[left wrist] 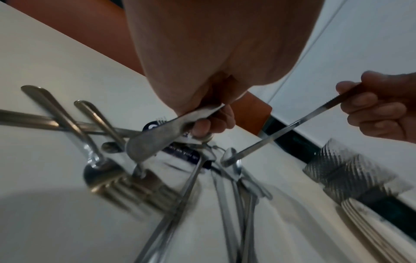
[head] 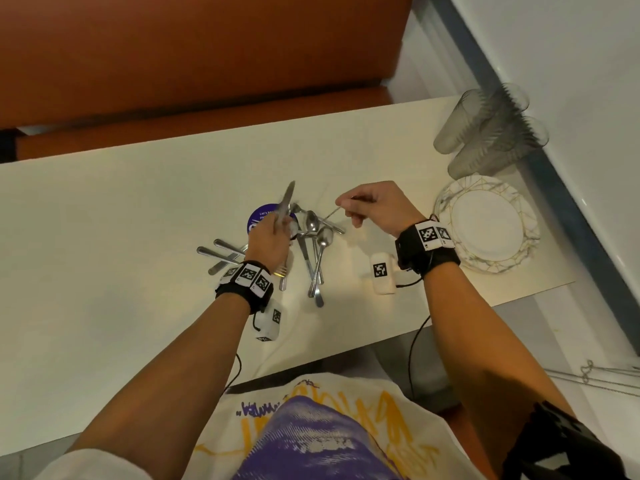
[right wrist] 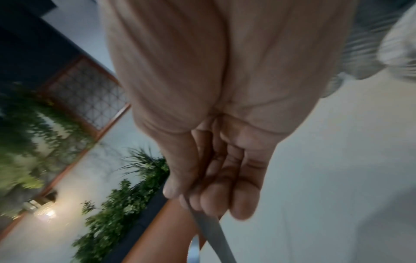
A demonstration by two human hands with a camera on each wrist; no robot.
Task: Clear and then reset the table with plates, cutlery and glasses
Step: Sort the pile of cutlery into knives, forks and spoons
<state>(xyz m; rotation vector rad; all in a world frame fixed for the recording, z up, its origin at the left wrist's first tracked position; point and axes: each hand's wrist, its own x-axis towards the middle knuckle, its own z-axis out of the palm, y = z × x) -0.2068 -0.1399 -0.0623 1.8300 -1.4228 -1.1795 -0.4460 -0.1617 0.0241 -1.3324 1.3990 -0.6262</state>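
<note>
left hand [head: 273,237] grips a silver table knife [head: 286,199], blade pointing away, looks like sorting. right hand [head: 377,206] pinches a thin steel knife [left wrist: 279,129] by its blade end, lifting it off the loose heap of steel spoons and forks [head: 313,247] between the hands. past the right wrist sits a stack of white gold-veined plates [head: 446,202], then ribbed clear glasses [head: 485,126] parked for resetting.

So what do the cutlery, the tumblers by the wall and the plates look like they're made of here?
Cutlery pile: metal, likely polished stainless steel; it is grey and throws bright glints.
Tumblers: clear and finely ribbed; glass or plastic, the look leaves it open.
Plates: glossy white, probably glazed ceramic, the bottom one marbled with thin gold lines.
</note>
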